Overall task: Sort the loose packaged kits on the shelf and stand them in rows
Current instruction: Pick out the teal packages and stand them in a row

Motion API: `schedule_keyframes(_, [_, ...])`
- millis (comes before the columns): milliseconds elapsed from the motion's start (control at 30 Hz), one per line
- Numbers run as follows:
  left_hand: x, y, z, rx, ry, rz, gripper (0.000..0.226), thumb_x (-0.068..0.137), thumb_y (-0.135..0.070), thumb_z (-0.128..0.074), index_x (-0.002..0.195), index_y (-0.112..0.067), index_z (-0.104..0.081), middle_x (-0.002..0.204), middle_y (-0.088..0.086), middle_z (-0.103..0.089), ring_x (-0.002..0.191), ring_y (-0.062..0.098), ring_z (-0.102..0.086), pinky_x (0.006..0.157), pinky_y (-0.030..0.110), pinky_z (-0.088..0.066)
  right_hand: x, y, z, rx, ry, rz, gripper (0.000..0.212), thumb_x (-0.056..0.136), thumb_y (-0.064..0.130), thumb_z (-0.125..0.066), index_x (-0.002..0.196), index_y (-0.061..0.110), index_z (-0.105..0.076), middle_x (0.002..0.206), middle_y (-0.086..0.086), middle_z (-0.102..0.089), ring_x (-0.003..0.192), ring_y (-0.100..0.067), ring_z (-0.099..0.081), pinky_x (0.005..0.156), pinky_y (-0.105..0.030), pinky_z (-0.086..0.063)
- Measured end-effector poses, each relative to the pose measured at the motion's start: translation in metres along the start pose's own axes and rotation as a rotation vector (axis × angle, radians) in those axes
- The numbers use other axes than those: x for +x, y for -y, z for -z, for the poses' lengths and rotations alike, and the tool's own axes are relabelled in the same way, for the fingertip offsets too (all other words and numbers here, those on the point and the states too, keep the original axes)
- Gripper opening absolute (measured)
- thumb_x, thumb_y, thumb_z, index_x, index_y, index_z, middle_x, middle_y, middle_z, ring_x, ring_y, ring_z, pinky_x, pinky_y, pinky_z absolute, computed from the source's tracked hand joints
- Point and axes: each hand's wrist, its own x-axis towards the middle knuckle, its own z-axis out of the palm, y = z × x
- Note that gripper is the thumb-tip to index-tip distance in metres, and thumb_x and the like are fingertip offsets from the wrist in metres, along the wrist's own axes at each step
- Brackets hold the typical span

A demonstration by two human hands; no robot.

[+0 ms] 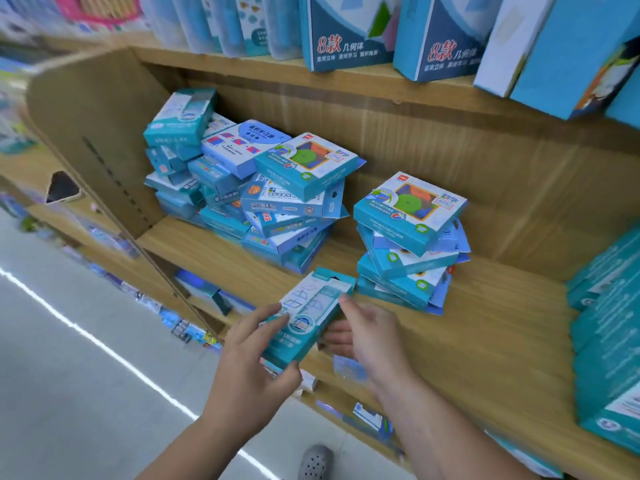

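both hands hold one teal kit (308, 317) over the front edge of the wooden shelf (485, 323). i see my left hand (256, 355) gripping its lower end, thumb on top, and my right hand (367, 337) pinching its right side. behind it, a loose pile of kits (249, 188) lies on the left, with a smaller flat stack (408, 237) to its right.

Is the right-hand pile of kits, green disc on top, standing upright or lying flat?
Lying flat. The right-hand pile is stacked face up, boxes twisted at different angles on the shelf, none on edge.
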Motion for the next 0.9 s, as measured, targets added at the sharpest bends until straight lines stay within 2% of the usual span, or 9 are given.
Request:
schedule_keyframes(67, [-0.009,0.0,0.01,-0.021,-0.002,-0.014,0.061,0.068,-0.035,-0.064,0.127,-0.021,-0.065,0.14,-0.013,-0.051,0.132,0.006,-0.045,0.097,0.043,-0.052,-0.002,-0.003,-0.006,0.071,0.009,-0.027,0.021,0.098,0.022,-0.063,0.096,0.002,-0.07,0.085,-0.021,-0.076,0.074,-0.032,-0.076,0.063,-0.037,-0.062])
schedule_keyframes(167, [-0.018,0.001,0.025,-0.033,0.01,-0.065,0.063,0.069,-0.034,-0.068,0.13,-0.021,-0.062,0.141,-0.009,-0.051,0.135,0.011,-0.044,0.094,0.041,-0.055,-0.008,-0.005,-0.017,0.189,0.052,-0.046,0.017,0.097,0.012,-0.064,0.106,-0.001,-0.068,0.09,-0.016,-0.078,0.078,-0.026,-0.077,0.057,-0.027,-0.058])
schedule_keyframes(233, [-0.02,0.006,0.034,-0.034,-0.004,-0.071,0.065,0.067,-0.034,-0.071,0.13,-0.022,-0.061,0.141,-0.009,-0.05,0.136,0.013,-0.044,0.095,0.04,-0.054,-0.013,-0.002,-0.027,0.221,0.084,-0.015,0.016,0.097,0.012,-0.063,0.11,0.003,-0.066,0.094,-0.013,-0.078,0.079,-0.024,-0.077,0.055,-0.025,-0.056])
schedule_keyframes(333, [-0.011,0.016,0.05,-0.007,0.039,-0.096,0.073,0.068,-0.043,-0.079,0.135,-0.032,-0.054,0.146,-0.015,-0.045,0.139,0.012,-0.039,0.099,0.037,-0.051,-0.018,0.01,-0.04,0.248,0.059,0.105,0.009,0.096,0.009,-0.064,0.105,0.008,-0.063,0.094,-0.011,-0.078,0.077,-0.021,-0.076,0.05,-0.022,-0.053])
schedule_keyframes(433, [0.01,0.032,0.067,-0.005,0.093,-0.134,0.086,0.064,-0.06,-0.085,0.139,-0.038,-0.048,0.151,-0.018,-0.039,0.142,0.009,-0.038,0.104,0.032,-0.042,-0.015,0.025,-0.05,0.264,-0.083,0.311,0.013,0.095,0.002,-0.062,0.103,0.01,-0.065,0.088,0.001,-0.078,0.08,-0.012,-0.074,0.059,-0.018,-0.054])
schedule_keyframes(500, [0.032,0.044,0.078,-0.039,0.077,-0.131,0.085,0.066,-0.065,-0.081,0.139,-0.04,-0.047,0.149,-0.02,-0.04,0.139,0.005,-0.04,0.105,0.029,-0.04,-0.009,0.032,-0.055,0.267,-0.194,0.439,0.015,0.095,0.001,-0.06,0.101,0.013,-0.066,0.09,0.003,-0.078,0.083,-0.01,-0.072,0.065,-0.017,-0.054])
schedule_keyframes(633, [0.089,0.071,0.106,-0.033,-0.032,-0.131,0.07,0.074,-0.055,-0.075,0.136,-0.047,-0.044,0.134,-0.021,-0.046,0.118,0.003,-0.053,0.095,0.009,-0.039,-0.001,0.045,-0.075,0.299,-0.315,0.606,0.019,0.096,0.002,-0.059,0.102,0.017,-0.068,0.096,0.004,-0.077,0.09,-0.012,-0.07,0.077,-0.027,-0.056])
schedule_keyframes(767, [0.158,0.087,0.14,-0.005,-0.216,-0.058,0.064,0.08,-0.043,-0.075,0.136,-0.031,-0.048,0.12,-0.011,-0.049,0.1,0.003,-0.054,0.082,0.023,-0.045,-0.001,0.061,-0.101,0.248,-0.36,0.726,0.022,0.095,0.0,-0.059,0.099,0.02,-0.068,0.093,0.01,-0.077,0.086,-0.005,-0.069,0.076,-0.024,-0.056])
schedule_keyframes(900, [0.227,0.095,0.168,-0.182,-0.301,0.162,0.059,0.085,-0.057,-0.066,0.134,-0.03,-0.046,0.121,-0.005,-0.053,0.096,0.013,-0.059,0.079,0.031,-0.047,-0.002,0.063,-0.128,0.235,-0.383,0.721,0.021,0.095,0.001,-0.06,0.102,0.018,-0.068,0.095,0.005,-0.077,0.089,-0.011,-0.071,0.077,-0.028,-0.057])
